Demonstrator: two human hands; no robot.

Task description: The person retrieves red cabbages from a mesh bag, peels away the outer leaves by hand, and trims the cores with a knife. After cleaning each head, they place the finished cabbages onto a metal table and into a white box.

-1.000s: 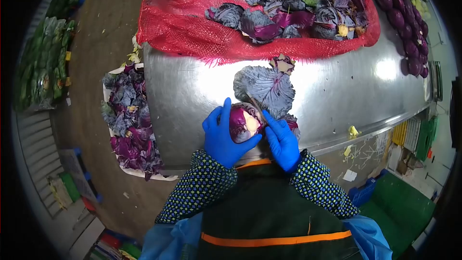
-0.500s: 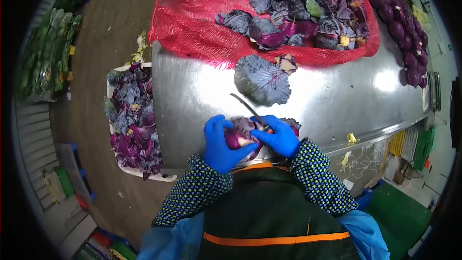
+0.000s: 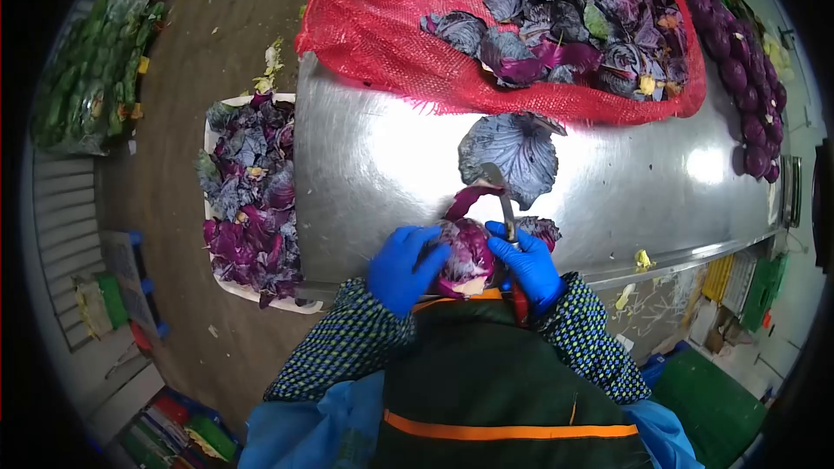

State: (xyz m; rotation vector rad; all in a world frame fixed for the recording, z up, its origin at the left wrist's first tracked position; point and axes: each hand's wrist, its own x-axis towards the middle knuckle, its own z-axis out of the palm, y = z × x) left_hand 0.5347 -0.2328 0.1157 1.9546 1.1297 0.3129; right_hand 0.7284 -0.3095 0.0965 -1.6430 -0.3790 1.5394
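A red cabbage [image 3: 469,254] sits at the table's near edge in front of my apron, its pale cut stem end turned toward me. My left hand [image 3: 405,269] wraps its left side, fingers over the top. In my right hand [image 3: 528,267], at the cabbage's right side, is a knife [image 3: 507,213] with a slim curved blade pointing away from me. A purple leaf [image 3: 472,198] stands away from the top of the cabbage beside the blade tip. Further cabbage leaf [image 3: 543,230] shows behind my right hand, partly hidden. Beyond the knife lies a broad grey-blue loose leaf [image 3: 512,156].
A red mesh sack [image 3: 382,52] covered with loose cabbage leaves lies across the far table. Trimmed purple cabbages [image 3: 734,74] line the right side. A white bin [image 3: 211,135] full of leaves stands left of the steel table [image 3: 347,165]. Bagged green vegetables [image 3: 91,78] are further left.
The cabbage has been turned so its stem end faces me more, and a leaf now sticks up from it. The knife blade has swung rightward. The whole view has shifted slightly.
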